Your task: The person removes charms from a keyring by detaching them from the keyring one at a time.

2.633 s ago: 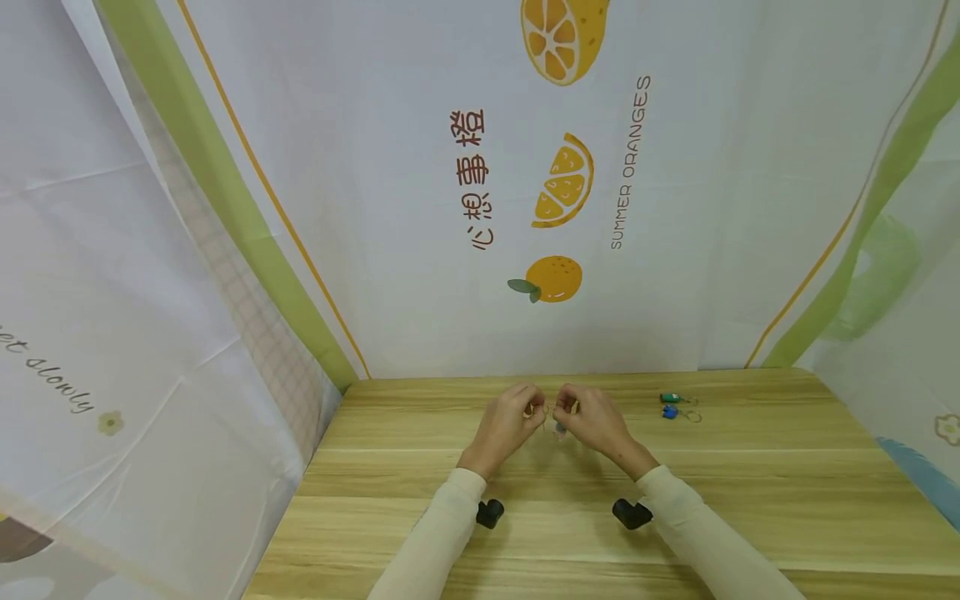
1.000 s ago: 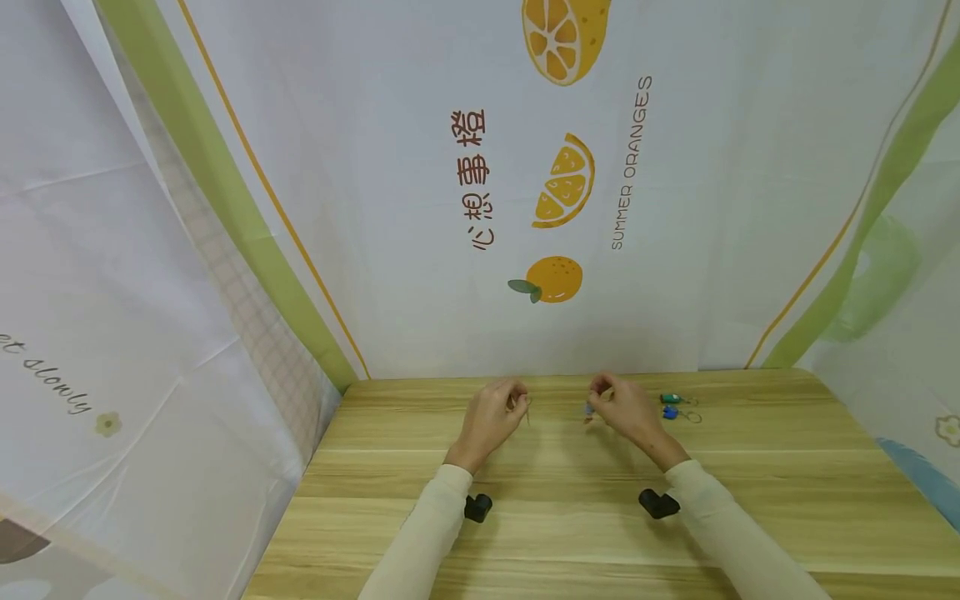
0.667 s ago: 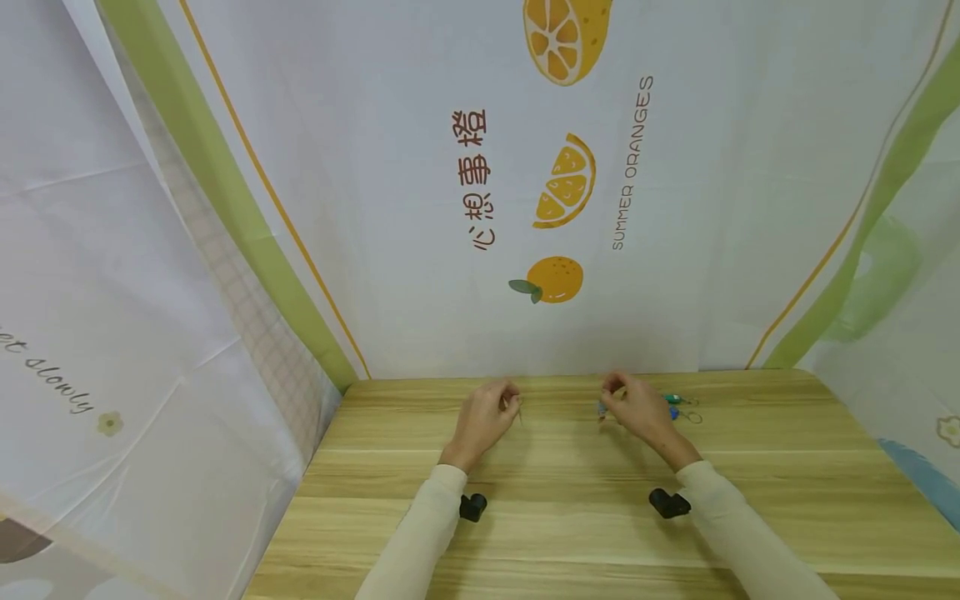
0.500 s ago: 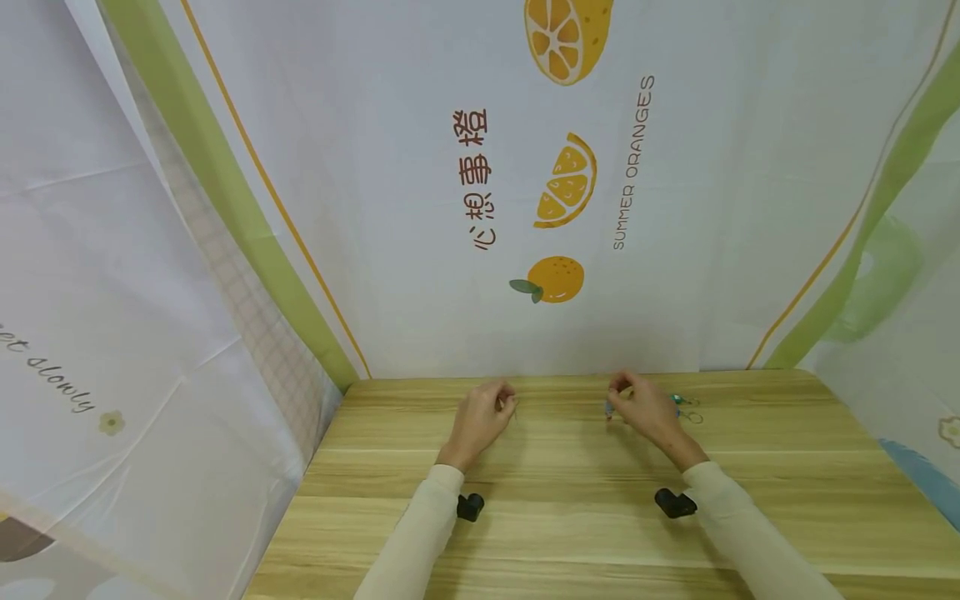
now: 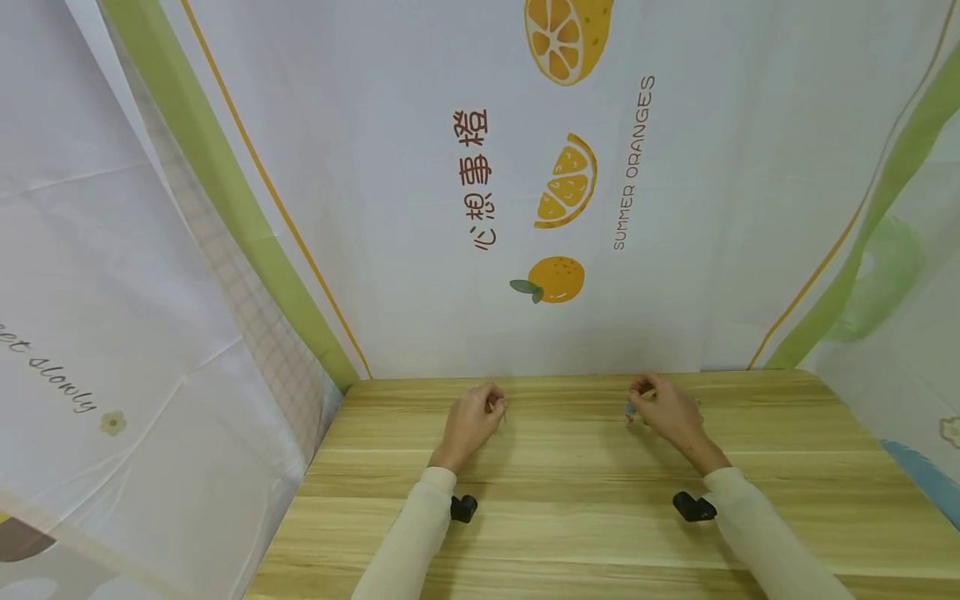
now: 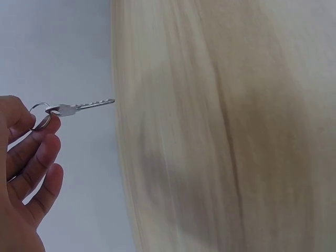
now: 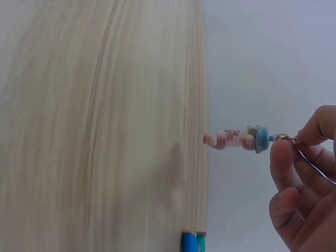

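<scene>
My left hand (image 5: 470, 423) pinches a metal key ring (image 6: 38, 105) between thumb and forefinger, above the left part of the table. From that ring a silver key (image 6: 66, 109) points away from the fingertips. Farther right, my right hand (image 5: 670, 414) holds a doll keychain (image 7: 233, 138) by its gold-coloured clasp (image 7: 283, 137). The little doll has a pale blue hat and a pink body and hangs below the fingers. A wide gap separates the two hands, both raised over the wooden tabletop.
Below the right hand, at the table's far edge, lie a blue trinket (image 7: 189, 242) and a green trinket (image 7: 201, 241), mostly hidden by that hand in the head view. A white cloth (image 5: 420, 317) with printed oranges hangs behind the table (image 5: 570, 517).
The hands were close together at first and have moved apart. The left hand went left with the key, the right hand right with the doll keychain, now covering the trinkets.
</scene>
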`<state>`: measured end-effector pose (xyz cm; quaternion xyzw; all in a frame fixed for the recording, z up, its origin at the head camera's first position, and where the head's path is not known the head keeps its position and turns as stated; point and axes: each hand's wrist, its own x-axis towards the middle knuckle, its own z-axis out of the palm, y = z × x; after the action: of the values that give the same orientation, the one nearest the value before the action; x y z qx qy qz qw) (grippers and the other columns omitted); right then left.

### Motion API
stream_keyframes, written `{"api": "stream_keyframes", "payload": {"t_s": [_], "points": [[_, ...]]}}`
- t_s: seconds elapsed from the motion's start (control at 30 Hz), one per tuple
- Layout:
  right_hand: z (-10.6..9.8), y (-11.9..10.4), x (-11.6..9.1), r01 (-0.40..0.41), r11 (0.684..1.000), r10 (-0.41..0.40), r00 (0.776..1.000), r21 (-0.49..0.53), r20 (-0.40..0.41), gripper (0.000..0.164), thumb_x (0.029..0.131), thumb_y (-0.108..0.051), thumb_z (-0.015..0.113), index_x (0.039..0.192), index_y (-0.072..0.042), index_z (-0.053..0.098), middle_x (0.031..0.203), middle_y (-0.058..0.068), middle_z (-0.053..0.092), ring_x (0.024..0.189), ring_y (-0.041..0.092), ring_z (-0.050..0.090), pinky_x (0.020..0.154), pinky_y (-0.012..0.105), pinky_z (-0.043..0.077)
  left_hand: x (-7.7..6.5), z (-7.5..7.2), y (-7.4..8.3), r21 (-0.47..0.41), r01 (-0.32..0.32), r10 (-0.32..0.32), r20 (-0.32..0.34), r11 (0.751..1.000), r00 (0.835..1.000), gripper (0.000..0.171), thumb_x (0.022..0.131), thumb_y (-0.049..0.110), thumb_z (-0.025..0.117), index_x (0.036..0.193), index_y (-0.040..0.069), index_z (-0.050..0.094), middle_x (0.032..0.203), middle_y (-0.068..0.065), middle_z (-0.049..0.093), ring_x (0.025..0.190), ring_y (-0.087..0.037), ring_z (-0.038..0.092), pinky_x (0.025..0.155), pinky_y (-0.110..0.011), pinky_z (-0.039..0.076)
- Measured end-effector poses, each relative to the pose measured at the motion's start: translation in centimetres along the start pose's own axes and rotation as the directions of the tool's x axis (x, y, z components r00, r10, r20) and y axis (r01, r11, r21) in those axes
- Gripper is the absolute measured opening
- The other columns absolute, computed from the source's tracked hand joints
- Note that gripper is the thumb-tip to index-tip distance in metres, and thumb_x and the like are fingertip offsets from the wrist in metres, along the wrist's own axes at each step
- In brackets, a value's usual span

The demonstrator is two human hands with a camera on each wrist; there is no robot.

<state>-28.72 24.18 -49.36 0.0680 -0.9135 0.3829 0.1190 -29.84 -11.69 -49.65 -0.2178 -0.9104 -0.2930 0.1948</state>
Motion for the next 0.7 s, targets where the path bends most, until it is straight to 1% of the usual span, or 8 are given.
{"api": "stream_keyframes", "payload": {"t_s": [0.07, 0.2, 0.33, 0.43, 0.57, 0.63, 0.7], "points": [[-0.2, 0.4, -0.2, -0.001, 1.0, 0.0, 1.0, -0.011, -0.003, 0.018, 0.102, -0.02, 0.061, 0.11, -0.005, 0.068, 0.11, 0.017, 0.075, 0.064, 0.011, 0.066, 0.053, 0.029, 0.048, -0.1, 0.0, -0.1, -0.01, 0.003, -0.003, -0.003, 1.0, 1.0, 0.009, 0.101, 0.008, 0.069, 0.105, 0.004, 0.076, 0.089, -0.005, 0.076, 0.069, -0.011, 0.063, 0.06, -0.021, 0.051], [-0.6, 1.0, -0.6, 0.004, 1.0, -0.004, 1.0, -0.022, -0.01, 0.014, 0.102, -0.018, 0.06, 0.107, -0.007, 0.068, 0.106, 0.015, 0.075, 0.062, 0.011, 0.065, 0.051, 0.029, 0.045, -0.3, 0.1, -0.4, -0.026, 0.037, -0.037, 0.013, 0.999, 0.999, 0.007, 0.102, 0.009, 0.07, 0.104, 0.006, 0.076, 0.089, -0.003, 0.075, 0.069, -0.009, 0.062, 0.06, -0.02, 0.05], [-0.9, 1.6, -1.0, -0.01, 0.999, 0.009, 1.0, -0.032, -0.009, 0.018, 0.102, -0.018, 0.06, 0.109, -0.005, 0.069, 0.105, 0.016, 0.075, 0.064, 0.011, 0.065, 0.05, 0.029, 0.044, -0.5, 0.1, -0.7, -0.052, 0.069, -0.068, 0.029, 0.996, 0.997, 0.008, 0.102, 0.009, 0.07, 0.105, 0.005, 0.076, 0.089, -0.003, 0.075, 0.071, -0.009, 0.063, 0.061, -0.021, 0.051], [-1.1, 2.0, -1.4, -0.024, 0.999, 0.023, 1.0, -0.041, -0.014, 0.023, 0.103, -0.019, 0.06, 0.114, -0.003, 0.07, 0.108, 0.017, 0.075, 0.068, 0.012, 0.066, 0.053, 0.029, 0.045, -0.6, 0.1, -0.8, -0.069, 0.093, -0.091, 0.038, 0.993, 0.995, 0.01, 0.102, 0.01, 0.07, 0.107, 0.004, 0.076, 0.091, -0.003, 0.076, 0.074, -0.011, 0.065, 0.063, -0.023, 0.053], [-1.4, 2.6, -1.8, -0.025, 0.999, 0.024, 0.999, -0.035, -0.024, 0.027, 0.104, -0.019, 0.06, 0.12, 0.0, 0.07, 0.113, 0.019, 0.075, 0.076, 0.015, 0.071, 0.057, 0.028, 0.05, -0.8, -0.1, -1.1, -0.084, 0.138, -0.134, 0.051, 0.987, 0.99, 0.012, 0.104, 0.012, 0.069, 0.11, 0.004, 0.075, 0.094, -0.004, 0.076, 0.078, -0.013, 0.067, 0.065, -0.025, 0.054], [-1.6, 3.0, -2.0, -0.028, 0.999, 0.028, 0.999, -0.017, -0.021, 0.027, 0.104, -0.018, 0.06, 0.121, 0.002, 0.069, 0.114, 0.021, 0.075, 0.076, 0.018, 0.073, 0.056, 0.028, 0.052, -1.0, -0.1, -1.4, -0.082, 0.156, -0.152, 0.053, 0.984, 0.987, 0.012, 0.104, 0.012, 0.068, 0.111, 0.004, 0.075, 0.095, -0.004, 0.077, 0.08, -0.014, 0.068, 0.066, -0.025, 0.054], [-1.8, 3.3, -2.2, -0.039, 0.999, 0.039, 0.999, -0.005, -0.016, 0.027, 0.105, -0.017, 0.06, 0.121, 0.002, 0.068, 0.116, 0.023, 0.075, 0.073, 0.02, 0.074, 0.053, 0.028, 0.051, -1.2, -0.1, -1.7, -0.077, 0.17, -0.166, 0.055, 0.983, 0.985, 0.012, 0.105, 0.012, 0.067, 0.111, 0.005, 0.074, 0.097, -0.004, 0.077, 0.082, -0.015, 0.069, 0.066, -0.025, 0.055]]}}
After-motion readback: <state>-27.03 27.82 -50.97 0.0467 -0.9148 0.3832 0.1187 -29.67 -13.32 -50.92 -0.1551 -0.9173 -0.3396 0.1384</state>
